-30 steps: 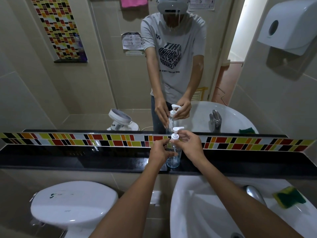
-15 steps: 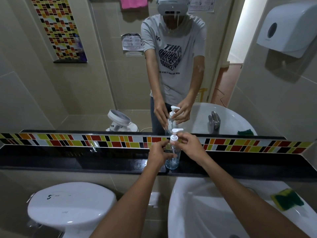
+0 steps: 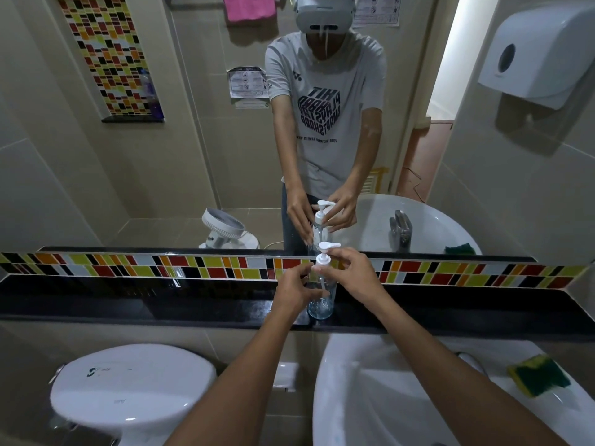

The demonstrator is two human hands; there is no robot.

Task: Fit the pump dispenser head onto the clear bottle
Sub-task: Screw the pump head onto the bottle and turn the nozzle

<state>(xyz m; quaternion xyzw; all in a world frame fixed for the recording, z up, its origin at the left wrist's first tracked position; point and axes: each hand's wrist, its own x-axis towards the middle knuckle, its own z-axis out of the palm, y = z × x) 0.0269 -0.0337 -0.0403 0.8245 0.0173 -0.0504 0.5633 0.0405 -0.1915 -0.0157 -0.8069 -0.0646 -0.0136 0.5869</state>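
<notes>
A clear bottle point(image 3: 322, 304) stands upright on the black shelf point(image 3: 128, 300) below the mirror. The white pump dispenser head point(image 3: 324, 256) sits on the bottle's neck, its nozzle pointing right and its tube hanging down inside. My left hand point(image 3: 294, 289) wraps around the bottle's upper body from the left. My right hand point(image 3: 354, 273) pinches the pump collar from the right with its fingertips. The mirror repeats both hands and the bottle above.
A white sink basin point(image 3: 386, 397) lies below the shelf at the right, with a green-and-yellow sponge point(image 3: 539, 375) on its rim. A white toilet lid point(image 3: 128, 384) is at lower left. A paper towel dispenser point(image 3: 541, 49) hangs on the right wall.
My right fingers have shifted slightly around the pump collar. The bottle stays in the same spot on the shelf, and my left hand keeps its hold.
</notes>
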